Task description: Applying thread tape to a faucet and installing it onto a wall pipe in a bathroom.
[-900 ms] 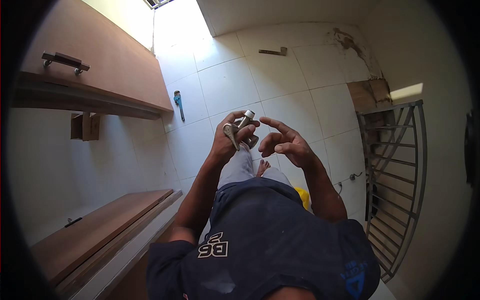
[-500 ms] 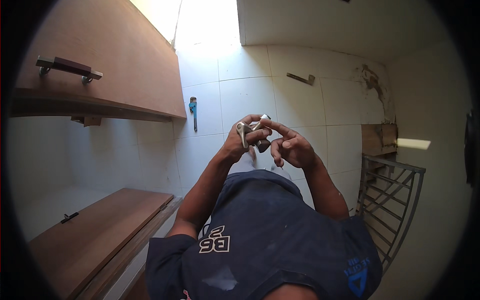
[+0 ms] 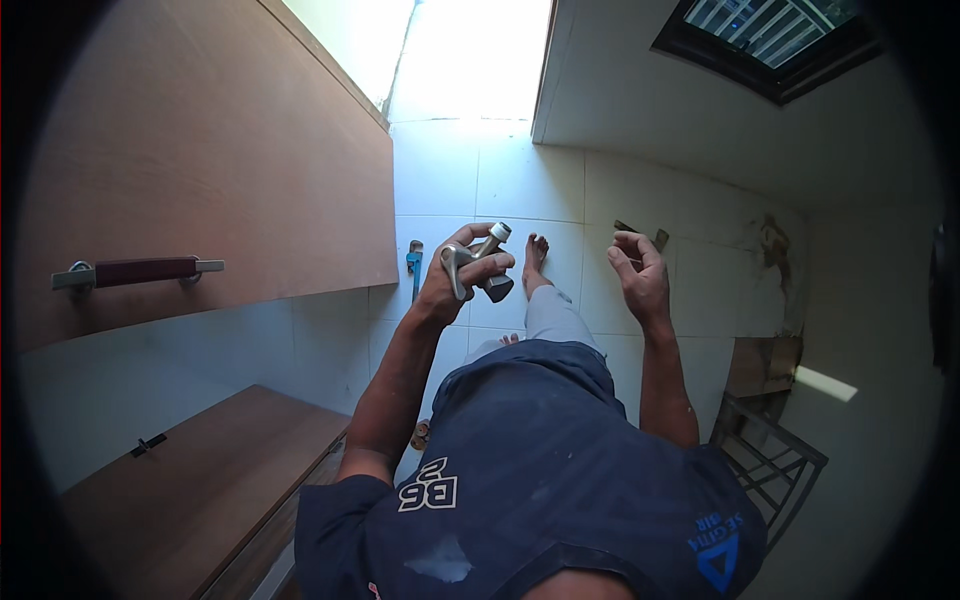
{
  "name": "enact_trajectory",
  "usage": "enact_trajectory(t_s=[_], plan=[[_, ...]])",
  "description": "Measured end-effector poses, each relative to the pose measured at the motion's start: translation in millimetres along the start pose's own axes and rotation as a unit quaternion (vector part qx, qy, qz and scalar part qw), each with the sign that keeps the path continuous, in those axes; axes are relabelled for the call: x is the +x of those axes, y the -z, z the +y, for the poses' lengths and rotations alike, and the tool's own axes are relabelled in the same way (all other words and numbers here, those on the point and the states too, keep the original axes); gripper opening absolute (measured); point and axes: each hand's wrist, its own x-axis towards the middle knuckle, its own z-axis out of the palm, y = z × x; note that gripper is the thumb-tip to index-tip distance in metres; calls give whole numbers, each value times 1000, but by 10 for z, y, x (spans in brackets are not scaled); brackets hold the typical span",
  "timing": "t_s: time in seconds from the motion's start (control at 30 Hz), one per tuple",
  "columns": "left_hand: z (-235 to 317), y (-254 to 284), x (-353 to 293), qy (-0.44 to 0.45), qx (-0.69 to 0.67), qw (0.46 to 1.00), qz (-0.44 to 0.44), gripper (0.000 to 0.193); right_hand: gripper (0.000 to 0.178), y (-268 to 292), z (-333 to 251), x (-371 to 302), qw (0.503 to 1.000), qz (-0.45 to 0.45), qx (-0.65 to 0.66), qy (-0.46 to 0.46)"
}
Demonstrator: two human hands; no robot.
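Observation:
A metal faucet (image 3: 483, 262) with a lever handle is held in my left hand (image 3: 437, 290), fingers wrapped around its body. Its threaded end points up and away, with a white band around it that looks like thread tape. My right hand (image 3: 648, 285) is raised off to the right, apart from the faucet. Its thumb and fingers are pinched together. A thin pale sliver shows at the fingertips, too small to name. A blue pipe wrench (image 3: 414, 262) lies on the tiles beyond my left hand, partly hidden by it.
Past my right hand, a short L-shaped brownish piece (image 3: 661, 240) lies on the tiled floor. A large wooden door (image 3: 240, 170) with a dark red handle (image 3: 145, 271) fills the left. To the right stand a metal rack (image 3: 790, 470) and a wooden box (image 3: 757, 365). A brown panel (image 3: 230, 470) is at lower left.
My right hand has drawn away from the faucet to the right, its fingers closing into a pinch. My left hand still holds the faucet. The view has shifted and one foot has stepped forward.

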Motion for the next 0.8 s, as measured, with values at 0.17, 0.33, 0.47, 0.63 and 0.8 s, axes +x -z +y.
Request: enact_trajectory(t_s=[0.17,0.33,0.47,0.63,0.8], plan=[[592,258,1022,-4,-22,998,54,62,62,-556,-654,1344,954,-266,30,136],[1287,658,1869,-42,-41,993,107,63,44,-952,-1166,2565,869,-484,102,5],[1545,1090,2310,-52,-49,980,187,65,23,-1077,-1458,3286,893,-415,175,-8],[1772,1674,3298,-81,-66,973,208,54,16,-1574,-1811,4486,913,-333,233,42],[1867,2211,4502,-19,-105,983,147,55,15,-2269,-2106,5655,848,-258,460,-41]])
